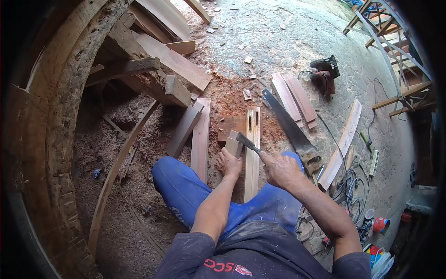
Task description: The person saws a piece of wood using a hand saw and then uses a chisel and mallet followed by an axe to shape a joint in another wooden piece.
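Note:
My left hand (229, 162) is closed around a short wooden piece (234, 145) and steadies it over a low wooden block (228, 124). My right hand (280, 170) grips a chisel (249, 142), its dark flat blade slanting left to the top of that piece. Whether the edge bites into the wood cannot be made out. Just right of the piece lies a long pale timber (252, 172) with dark slots near its far end, running back between my legs.
A handsaw (293, 125) lies to the right, near curved planks (343, 144) and a red-and-black power saw (324, 76). Tangled cords (355, 183) spread at lower right. Boards (200, 139) and a heavy timber frame (125, 74) stand at left among shavings (111, 139).

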Motion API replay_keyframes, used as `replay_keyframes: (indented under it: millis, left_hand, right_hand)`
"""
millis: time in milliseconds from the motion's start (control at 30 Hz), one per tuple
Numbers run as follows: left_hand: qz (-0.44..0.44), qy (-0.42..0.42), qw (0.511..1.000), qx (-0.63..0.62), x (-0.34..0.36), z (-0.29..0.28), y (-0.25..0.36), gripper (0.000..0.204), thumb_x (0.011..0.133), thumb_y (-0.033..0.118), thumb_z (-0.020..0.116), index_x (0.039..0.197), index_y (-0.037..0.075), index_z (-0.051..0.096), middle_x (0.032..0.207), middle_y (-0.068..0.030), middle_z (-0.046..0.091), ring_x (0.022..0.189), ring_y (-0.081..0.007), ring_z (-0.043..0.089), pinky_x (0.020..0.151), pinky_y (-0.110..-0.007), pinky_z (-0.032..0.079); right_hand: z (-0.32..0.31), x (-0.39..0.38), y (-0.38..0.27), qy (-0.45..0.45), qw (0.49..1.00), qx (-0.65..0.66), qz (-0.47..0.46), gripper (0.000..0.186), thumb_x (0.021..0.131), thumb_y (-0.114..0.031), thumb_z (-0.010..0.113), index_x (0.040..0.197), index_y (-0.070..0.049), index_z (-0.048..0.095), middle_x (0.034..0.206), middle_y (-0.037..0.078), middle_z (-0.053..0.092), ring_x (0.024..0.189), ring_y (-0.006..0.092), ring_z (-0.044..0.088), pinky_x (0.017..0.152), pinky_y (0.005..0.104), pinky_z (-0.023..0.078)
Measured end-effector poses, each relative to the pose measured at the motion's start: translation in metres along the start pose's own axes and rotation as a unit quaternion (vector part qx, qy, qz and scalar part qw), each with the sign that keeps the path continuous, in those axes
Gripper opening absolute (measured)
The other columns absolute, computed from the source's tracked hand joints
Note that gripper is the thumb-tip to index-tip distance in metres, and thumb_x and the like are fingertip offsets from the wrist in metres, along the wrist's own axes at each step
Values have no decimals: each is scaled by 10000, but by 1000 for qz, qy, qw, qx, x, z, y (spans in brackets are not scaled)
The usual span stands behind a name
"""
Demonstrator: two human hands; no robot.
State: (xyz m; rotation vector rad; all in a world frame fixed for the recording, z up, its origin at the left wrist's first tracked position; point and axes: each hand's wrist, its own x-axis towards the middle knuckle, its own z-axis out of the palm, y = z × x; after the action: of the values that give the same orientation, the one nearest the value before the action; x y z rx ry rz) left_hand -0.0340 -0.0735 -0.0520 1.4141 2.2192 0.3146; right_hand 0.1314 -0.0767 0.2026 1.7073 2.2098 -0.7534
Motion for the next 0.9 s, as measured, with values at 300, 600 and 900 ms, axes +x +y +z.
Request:
replay_keyframes:
  millis: [300,600,900]
  left_hand:
    - [8,-2,1000,-1,-5,1,-7,754,752,314,833,1325,35,431,1253,-209,565,1228,-411,543,1040,-524,427]
    - [5,-20,1000,-6,3,-5,1,808,747,299,838,1374,31,405,1282,-214,549,1244,-416,529,1069,-526,405]
    - [9,-31,999,-18,1,-4,-5,803,745,276,837,1374,26,404,1279,-221,547,1236,-429,526,1060,-533,413]
  right_hand:
    - [7,-2,8,-14,1000,18,11,326,963,-167,540,1279,-86,536,1001,286,661,898,465,707,756,553,575]
    - [14,9,22,-3,1000,28,-1,328,955,-179,551,1275,-104,565,960,269,684,920,452,712,789,563,575]
    - [29,37,26,-10,999,38,-10,355,951,-181,564,1297,-106,586,1009,254,691,955,433,713,811,534,576]
